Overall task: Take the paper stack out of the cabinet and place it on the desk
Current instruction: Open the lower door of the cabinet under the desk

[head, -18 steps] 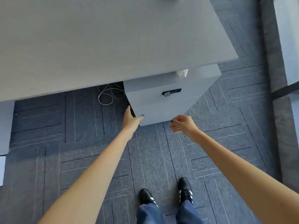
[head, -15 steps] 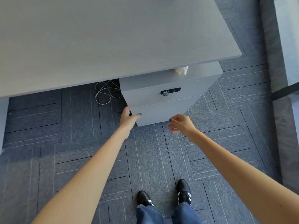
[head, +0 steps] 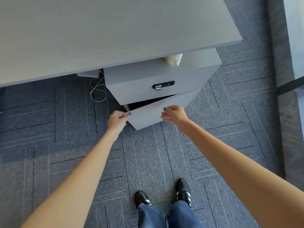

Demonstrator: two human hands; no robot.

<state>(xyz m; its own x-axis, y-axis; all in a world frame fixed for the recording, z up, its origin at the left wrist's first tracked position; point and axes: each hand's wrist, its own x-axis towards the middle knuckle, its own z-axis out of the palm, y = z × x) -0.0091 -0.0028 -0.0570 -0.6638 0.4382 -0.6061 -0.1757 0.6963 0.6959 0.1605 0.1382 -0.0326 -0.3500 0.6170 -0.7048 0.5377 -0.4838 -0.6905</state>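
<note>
A grey cabinet (head: 148, 76) stands under the right end of the grey desk (head: 98, 33). Its lower drawer front (head: 148, 115) is pulled out at an angle, showing a dark gap (head: 144, 102) behind it. My left hand (head: 117, 120) grips the drawer front's left edge, thumb on its face. My right hand (head: 174, 114) hovers at the front's right part, fingers loosely curled, one fingertip touching the top edge. No paper stack shows; the drawer's inside is dark.
A black lock panel with a metal latch (head: 162, 85) sits on the upper drawer. A pale crumpled item (head: 173, 59) lies on the cabinet top. A white cable (head: 97, 91) loops on the carpet left of the cabinet. My feet (head: 162, 195) stand close behind.
The lower drawer front has come out from flush to angled open, pulled by my left hand. My right hand rose to the drawer's top edge. The view moved closer.
</note>
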